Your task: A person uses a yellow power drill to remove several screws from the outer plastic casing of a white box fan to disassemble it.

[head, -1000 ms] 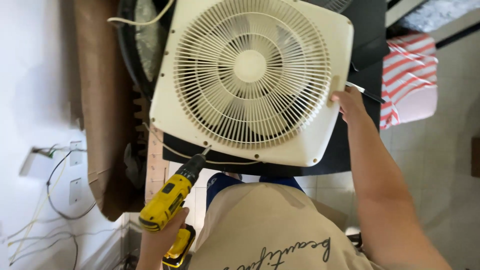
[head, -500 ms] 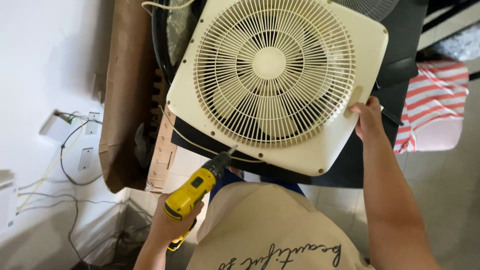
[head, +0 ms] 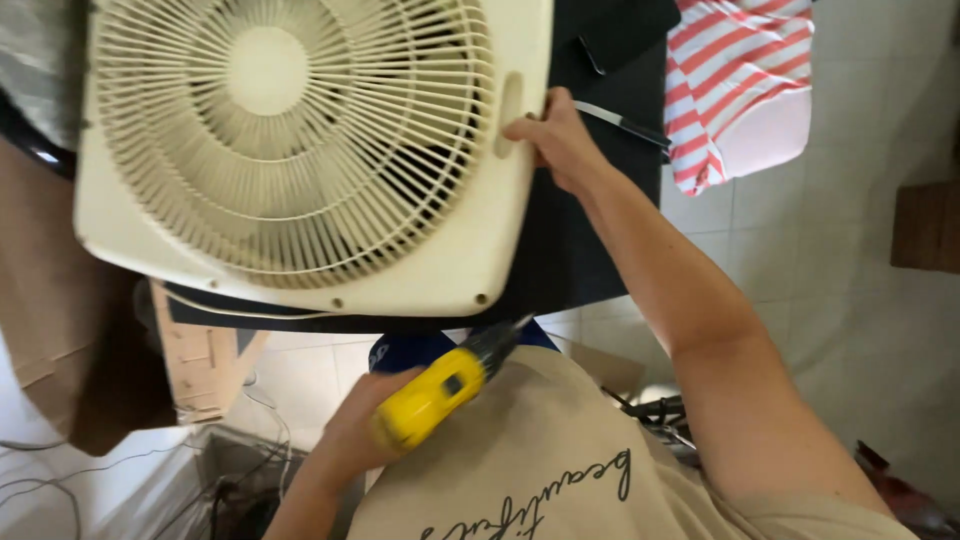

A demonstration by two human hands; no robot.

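- Pale floor tiles [head: 800,260] are seen under everything, and a red and white striped cloth [head: 745,85] is seen at the top right.
- A cream box fan [head: 300,150] is laid flat on a dark table [head: 580,250], with its round grille facing up.
- The fan is now seen much closer and more to the left than a moment ago, and its top edge is cut off.
- The fan's right edge is held by the right hand [head: 555,140], with the fingers curled tight beside the slot handle, just as before.
- A yellow drill [head: 440,390] is gripped by the left hand [head: 360,430], with the fingers closed round its body.
- The drill has been moved over to the right, and its blurred tip is now pointed up just under the fan's near right corner, close to a small screw hole.
- Little room is left between the drill, the fan's near edge and the beige shirt [head: 560,470].
- Loose wires [head: 60,480] are seen on the floor at the lower left.
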